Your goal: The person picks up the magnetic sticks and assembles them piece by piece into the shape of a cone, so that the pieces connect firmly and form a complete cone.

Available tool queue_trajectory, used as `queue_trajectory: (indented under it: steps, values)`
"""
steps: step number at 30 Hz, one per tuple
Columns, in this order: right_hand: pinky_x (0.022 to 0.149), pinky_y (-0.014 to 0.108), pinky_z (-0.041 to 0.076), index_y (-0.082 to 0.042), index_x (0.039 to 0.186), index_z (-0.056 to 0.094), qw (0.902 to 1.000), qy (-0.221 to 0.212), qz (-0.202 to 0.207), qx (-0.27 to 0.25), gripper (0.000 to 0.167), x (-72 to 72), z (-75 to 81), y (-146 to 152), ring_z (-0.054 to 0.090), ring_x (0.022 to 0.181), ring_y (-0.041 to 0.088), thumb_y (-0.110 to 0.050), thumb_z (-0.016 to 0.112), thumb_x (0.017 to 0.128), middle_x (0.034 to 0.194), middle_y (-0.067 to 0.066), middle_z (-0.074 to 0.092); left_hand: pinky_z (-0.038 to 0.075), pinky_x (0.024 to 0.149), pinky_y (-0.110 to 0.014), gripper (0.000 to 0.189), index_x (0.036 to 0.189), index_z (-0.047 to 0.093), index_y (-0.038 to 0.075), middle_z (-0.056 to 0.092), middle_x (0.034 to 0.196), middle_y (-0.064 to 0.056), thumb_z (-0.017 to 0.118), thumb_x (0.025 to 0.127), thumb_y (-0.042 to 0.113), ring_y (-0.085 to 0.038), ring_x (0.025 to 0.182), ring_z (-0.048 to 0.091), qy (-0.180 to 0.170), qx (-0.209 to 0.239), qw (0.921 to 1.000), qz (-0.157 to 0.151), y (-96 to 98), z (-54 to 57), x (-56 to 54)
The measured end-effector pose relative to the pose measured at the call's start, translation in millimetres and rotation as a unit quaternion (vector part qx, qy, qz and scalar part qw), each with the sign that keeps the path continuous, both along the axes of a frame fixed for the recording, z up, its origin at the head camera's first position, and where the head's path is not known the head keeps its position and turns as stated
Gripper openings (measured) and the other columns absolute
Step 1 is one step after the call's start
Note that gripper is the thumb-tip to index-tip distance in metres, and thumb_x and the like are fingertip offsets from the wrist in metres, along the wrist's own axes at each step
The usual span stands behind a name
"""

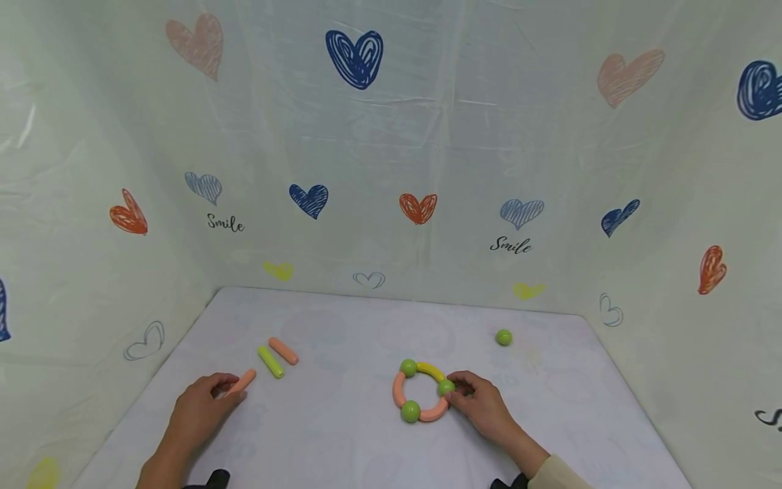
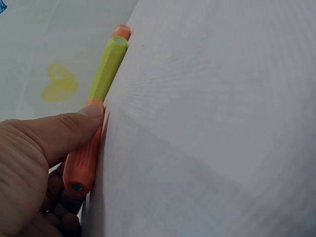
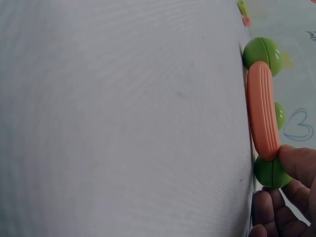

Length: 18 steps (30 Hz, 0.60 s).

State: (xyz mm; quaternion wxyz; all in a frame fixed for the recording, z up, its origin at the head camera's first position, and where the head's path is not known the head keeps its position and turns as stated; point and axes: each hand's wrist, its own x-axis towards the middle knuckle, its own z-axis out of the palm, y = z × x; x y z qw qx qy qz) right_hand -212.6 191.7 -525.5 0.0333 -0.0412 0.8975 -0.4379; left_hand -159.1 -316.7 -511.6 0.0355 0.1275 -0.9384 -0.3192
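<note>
Pinching orange rod (image 1: 243,382) in left grip (image 1: 204,409), lower left | right grip (image 1: 487,409) holds green ball (image 1: 447,388) on ring (image 1: 399,390), lower centre | step: likely rod pickup | next: probably steady lift

Green balls (image 1: 411,411), ribbed orange rod (image 2: 81,160), seemingly white tabletop (image 1: 336,421)

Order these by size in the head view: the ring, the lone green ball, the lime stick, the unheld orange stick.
1. Ring
2. Lime stick and unheld orange stick, too alike to rank
3. Lone green ball
</note>
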Motion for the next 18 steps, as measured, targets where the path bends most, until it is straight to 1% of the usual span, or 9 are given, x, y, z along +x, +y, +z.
queue_trajectory:
  steps: [3, 5, 8, 10, 12, 14, 17, 18]
  values:
    - [0.071, 0.024, 0.049, -0.010, 0.122, 0.073, 1.0000, 0.000, 0.000, 0.002, 0.033, 0.3, -0.1, 0, 0.059, 0.089, 0.014, -0.015, 0.082, 0.091, 0.098, -0.003, 0.069, 0.053, 0.090, -0.059, 0.050, 0.124, 0.068, -0.008, 0.070, 0.116, -0.027, 0.079, 0.095, 0.032, -0.043, 0.107, 0.064, -0.012, -0.004, 0.9999, 0.002, -1.5, -0.2, -1.0]
    - [0.071, 0.024, 0.048, -0.010, 0.122, 0.073, 1.0000, -0.001, -0.001, 0.005, 0.033, 0.4, -0.2, 0, 0.059, 0.089, 0.014, -0.015, 0.082, 0.091, 0.098, -0.003, 0.069, 0.054, 0.087, -0.057, 0.050, 0.123, 0.069, -0.008, 0.071, 0.112, -0.025, 0.077, 0.097, 0.033, -0.038, 0.101, 0.065, -0.018, -0.008, 0.9998, 0.002, -2.1, 0.7, -1.4]
    - [0.071, 0.024, 0.048, -0.010, 0.123, 0.073, 1.0000, -0.001, 0.000, 0.010, 0.034, 0.3, -0.7, 1, 0.059, 0.089, 0.014, -0.016, 0.082, 0.091, 0.098, -0.003, 0.069, 0.055, 0.083, -0.052, 0.047, 0.125, 0.069, -0.007, 0.072, 0.109, -0.020, 0.073, 0.100, 0.033, -0.031, 0.098, 0.065, -0.014, -0.009, 0.9999, 0.006, -1.9, 3.1, -1.3]
    - [0.071, 0.024, 0.049, -0.010, 0.123, 0.072, 0.9999, 0.000, 0.000, 0.011, 0.034, 0.4, -0.8, 1, 0.059, 0.089, 0.014, -0.016, 0.082, 0.091, 0.098, -0.003, 0.069, 0.055, 0.081, -0.049, 0.046, 0.126, 0.068, -0.006, 0.072, 0.111, -0.021, 0.072, 0.101, 0.032, -0.031, 0.097, 0.065, -0.004, -0.003, 0.9999, 0.011, -1.0, 4.9, -1.2]
    - [0.071, 0.024, 0.049, -0.010, 0.123, 0.072, 0.9999, 0.001, 0.001, 0.011, 0.033, 0.4, -0.9, 1, 0.059, 0.089, 0.014, -0.016, 0.082, 0.091, 0.098, -0.003, 0.069, 0.054, 0.078, -0.045, 0.044, 0.129, 0.067, -0.005, 0.071, 0.114, -0.022, 0.071, 0.101, 0.029, -0.032, 0.099, 0.065, 0.006, 0.010, 0.9995, 0.028, 1.5, 6.4, -1.4]
    - [0.071, 0.024, 0.049, -0.010, 0.123, 0.073, 0.9999, 0.002, 0.001, 0.011, 0.033, 0.4, -1.0, 1, 0.059, 0.089, 0.013, -0.016, 0.082, 0.091, 0.098, -0.003, 0.070, 0.054, 0.078, -0.044, 0.041, 0.130, 0.065, -0.004, 0.071, 0.116, -0.023, 0.070, 0.102, 0.025, -0.035, 0.101, 0.065, 0.016, 0.024, 0.9984, 0.048, 4.8, 7.7, -1.7]
    - [0.072, 0.024, 0.049, -0.011, 0.122, 0.073, 0.9999, 0.003, 0.001, 0.010, 0.032, 0.3, -0.9, 0, 0.059, 0.089, 0.013, -0.015, 0.082, 0.091, 0.098, -0.004, 0.070, 0.056, 0.084, -0.049, 0.037, 0.131, 0.063, -0.004, 0.069, 0.122, -0.026, 0.068, 0.102, 0.018, -0.040, 0.108, 0.066, 0.036, 0.047, 0.9953, 0.076, 9.7, 9.0, -1.6]
    - [0.072, 0.024, 0.049, -0.011, 0.122, 0.073, 1.0000, 0.003, 0.001, 0.009, 0.032, 0.2, -0.7, 0, 0.060, 0.089, 0.013, -0.015, 0.082, 0.091, 0.098, -0.004, 0.070, 0.055, 0.087, -0.052, 0.037, 0.132, 0.062, -0.004, 0.069, 0.125, -0.028, 0.067, 0.102, 0.017, -0.042, 0.111, 0.065, 0.042, 0.055, 0.9943, 0.081, 10.7, 9.2, -1.4]
